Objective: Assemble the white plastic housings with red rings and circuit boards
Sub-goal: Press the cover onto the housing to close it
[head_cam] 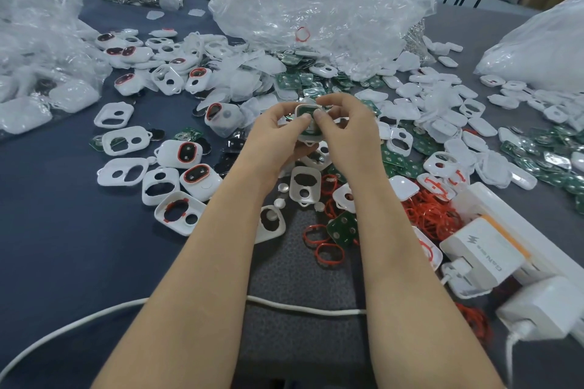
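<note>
1. Holding one small white housing (308, 136) up above the middle of the table (63, 246), the two hands meet in front of the person.
2. The left hand (273, 133) has its fingers curled under the housing and its thumb on top, so it grips the left side.
3. The right hand (346, 129) pinches the right side, with its thumb on top and its fingers bent over the far edge.
4. A green circuit board (307, 111) sits inside the housing. Both thumbs touch it or lie just beside it; I cannot tell which.
5. To the left of the arms lie finished housings (186, 153), each with a red band round a dark middle. Mixed in with them are empty housings (121, 171) that have two holes.
6. Between the arms lie loose red rings (330, 254), and to the right of the right arm there is a thick red pile (429, 211) of them.
7. One spare board (343, 227) lies flat beside those rings, and many more boards (556, 180) are spread on the far right.
8. A big clear bag (316, 3) stands behind the hands, with white parts heaped below it.
9. A white charger (483, 249) sits near the right edge, and a white cable (303, 309) runs across the table under both arms.
</note>
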A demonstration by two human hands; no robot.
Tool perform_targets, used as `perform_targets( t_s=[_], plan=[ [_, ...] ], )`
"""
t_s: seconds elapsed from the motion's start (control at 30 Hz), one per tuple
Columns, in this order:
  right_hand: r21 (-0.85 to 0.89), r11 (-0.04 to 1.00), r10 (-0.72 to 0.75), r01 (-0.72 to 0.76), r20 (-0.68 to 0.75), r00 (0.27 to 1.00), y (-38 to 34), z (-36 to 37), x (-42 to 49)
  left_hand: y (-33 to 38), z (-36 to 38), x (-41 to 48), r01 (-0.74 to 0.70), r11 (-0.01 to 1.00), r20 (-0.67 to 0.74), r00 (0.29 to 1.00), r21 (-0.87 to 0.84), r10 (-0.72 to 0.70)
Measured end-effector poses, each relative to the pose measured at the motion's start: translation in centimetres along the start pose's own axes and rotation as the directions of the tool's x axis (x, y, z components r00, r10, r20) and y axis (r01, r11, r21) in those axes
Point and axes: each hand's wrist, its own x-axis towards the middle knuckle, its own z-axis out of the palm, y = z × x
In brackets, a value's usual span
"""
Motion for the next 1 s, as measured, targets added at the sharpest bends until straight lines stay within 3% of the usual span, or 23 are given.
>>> perform_targets(
  t_s=[0.27, 0.43, 0.73, 1.0],
  plan=[
    [0.266, 0.946, 0.162, -0.184, 0.1, 0.982, 0.1, -0.6, 0.1, -0.1, -0.1, 0.2, 0.012, 0.999, -0.025, 1.0, 0.036, -0.011],
    [0.172, 0.969, 0.154, -0.178, 0.141, 0.978, 0.2, -0.7, 0.1, -0.1, -0.2, 0.3, 0.02, 0.999, -0.037, 0.999, 0.042, -0.019],
    [0.226, 0.947, 0.192, -0.227, 0.165, 0.967, 0.2, -0.1, 0.0, -0.5, -0.5, 0.2, -0.054, 0.989, 0.002, 0.999, 0.141, 0.054],
    [0.213, 0.965, 0.142, -0.154, 0.07, 0.987, -0.3, 0.5, 0.0, -0.8, -0.1, 0.2, -0.159, 0.977, 0.007, 0.987, 0.145, 0.159]
  ],
)
